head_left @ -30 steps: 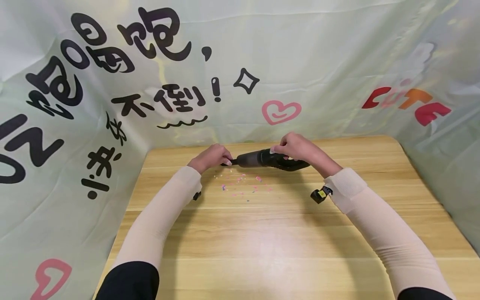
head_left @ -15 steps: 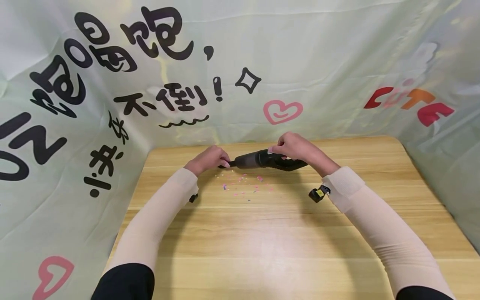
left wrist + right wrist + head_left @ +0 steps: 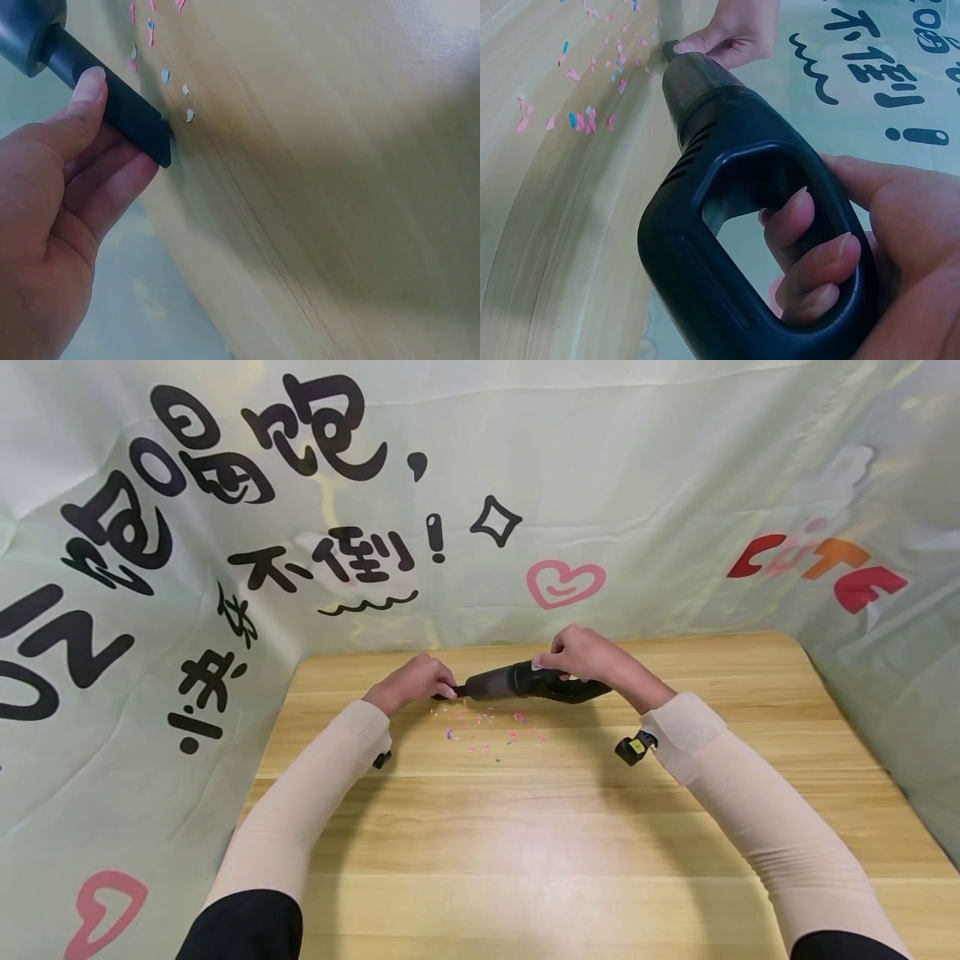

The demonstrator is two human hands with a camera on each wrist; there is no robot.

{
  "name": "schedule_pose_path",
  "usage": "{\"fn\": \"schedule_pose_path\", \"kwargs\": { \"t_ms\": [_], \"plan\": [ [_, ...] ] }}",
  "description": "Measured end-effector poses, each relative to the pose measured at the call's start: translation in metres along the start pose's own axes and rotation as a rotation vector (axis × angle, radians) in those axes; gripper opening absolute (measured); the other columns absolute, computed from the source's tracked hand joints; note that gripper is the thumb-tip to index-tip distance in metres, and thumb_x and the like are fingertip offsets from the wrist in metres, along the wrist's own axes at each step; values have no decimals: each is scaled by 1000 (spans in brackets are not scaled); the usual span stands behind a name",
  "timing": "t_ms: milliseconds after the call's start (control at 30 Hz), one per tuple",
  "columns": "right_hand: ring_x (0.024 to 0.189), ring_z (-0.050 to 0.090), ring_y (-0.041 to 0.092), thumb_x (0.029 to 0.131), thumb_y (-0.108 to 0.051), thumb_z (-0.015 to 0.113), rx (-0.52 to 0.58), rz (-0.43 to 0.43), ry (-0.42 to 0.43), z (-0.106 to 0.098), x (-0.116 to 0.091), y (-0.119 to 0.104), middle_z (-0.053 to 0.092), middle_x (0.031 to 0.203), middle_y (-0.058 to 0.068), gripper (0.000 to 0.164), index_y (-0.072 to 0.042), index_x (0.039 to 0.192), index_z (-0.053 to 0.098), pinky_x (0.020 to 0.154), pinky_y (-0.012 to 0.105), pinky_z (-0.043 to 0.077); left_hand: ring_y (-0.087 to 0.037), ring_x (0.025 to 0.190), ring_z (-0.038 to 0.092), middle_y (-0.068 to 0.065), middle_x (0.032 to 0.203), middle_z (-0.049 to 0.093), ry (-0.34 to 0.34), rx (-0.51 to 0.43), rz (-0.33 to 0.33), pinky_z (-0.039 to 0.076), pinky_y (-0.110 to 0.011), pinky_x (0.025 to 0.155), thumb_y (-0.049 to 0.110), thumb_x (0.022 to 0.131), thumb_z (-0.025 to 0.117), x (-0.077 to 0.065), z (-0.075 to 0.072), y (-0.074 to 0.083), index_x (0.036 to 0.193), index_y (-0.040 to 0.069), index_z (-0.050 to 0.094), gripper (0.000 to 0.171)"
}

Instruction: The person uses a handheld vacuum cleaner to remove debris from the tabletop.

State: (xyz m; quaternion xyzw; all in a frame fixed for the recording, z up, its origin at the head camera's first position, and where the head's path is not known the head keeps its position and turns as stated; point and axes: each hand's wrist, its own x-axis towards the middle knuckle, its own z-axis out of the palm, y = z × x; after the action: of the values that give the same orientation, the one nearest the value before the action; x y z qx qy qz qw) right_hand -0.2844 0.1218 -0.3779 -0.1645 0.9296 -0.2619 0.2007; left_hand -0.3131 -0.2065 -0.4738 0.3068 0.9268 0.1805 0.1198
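Observation:
A black handheld vacuum cleaner with a smoky dust cup lies sideways across the far part of the table, its nozzle toward the left. My right hand grips its loop handle, fingers curled through the opening. At the other end my left hand pinches the flat crevice nozzle between thumb and fingers, close over the wood. Small paper scraps, pink, blue and white, are scattered just in front of the vacuum. In the left wrist view a few white scraps lie right by the nozzle's slanted tip.
The wooden table ends at a pale cloth backdrop with black lettering and hearts, which hangs close behind and along the sides. A small black camera sticks out from the right wrist.
Both hands and the vacuum have shifted slightly to the left and a little nearer. The grips look the same, and the scraps lie much as before.

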Motion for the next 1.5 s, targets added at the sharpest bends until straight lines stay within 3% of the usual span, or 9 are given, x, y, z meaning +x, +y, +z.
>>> {"fn": "schedule_pose_path", "kwargs": {
  "t_ms": [833, 1067, 1300, 1500],
  "plan": [
    [51, 48, 16, 104, -42, 62, -32, -29, -27, 1, -3, -9, 58, 60, 3, 46, -9, 72, 64, 54, 30, 42, -18, 94, 78, -5, 103, 82, 19, -1, -20, 62, -35, 86, 24, 94, 76, -15, 6, 3, 102, 12, 84, 16],
    [56, 54, 18, 105, -42, 62, -61, -29, -29, -2, -5, -13, 63, 65, 6, 45, -8, 75, 67, 56, 30, 44, -17, 93, 78, -5, 103, 82, 33, -8, -12, 62, -34, 84, 24, 94, 76, -19, 8, 3, 103, 11, 84, 17],
    [55, 52, 17, 105, -42, 61, -78, -27, -42, -4, -6, -19, 63, 66, 8, 45, -7, 78, 67, 55, 30, 43, -15, 92, 77, -4, 102, 82, 39, -6, -1, 60, -33, 82, 25, 94, 77, -23, 10, 4, 102, 12, 84, 17],
    [51, 48, 16, 104, -41, 63, -110, -42, -37, -9, -6, -26, 55, 59, 2, 50, -11, 65, 54, 57, 30, 41, -14, 88, 75, -3, 100, 82, 68, -27, 2, 59, -32, 80, 26, 94, 77, -26, 13, 4, 100, 13, 84, 16]
  ]
}}
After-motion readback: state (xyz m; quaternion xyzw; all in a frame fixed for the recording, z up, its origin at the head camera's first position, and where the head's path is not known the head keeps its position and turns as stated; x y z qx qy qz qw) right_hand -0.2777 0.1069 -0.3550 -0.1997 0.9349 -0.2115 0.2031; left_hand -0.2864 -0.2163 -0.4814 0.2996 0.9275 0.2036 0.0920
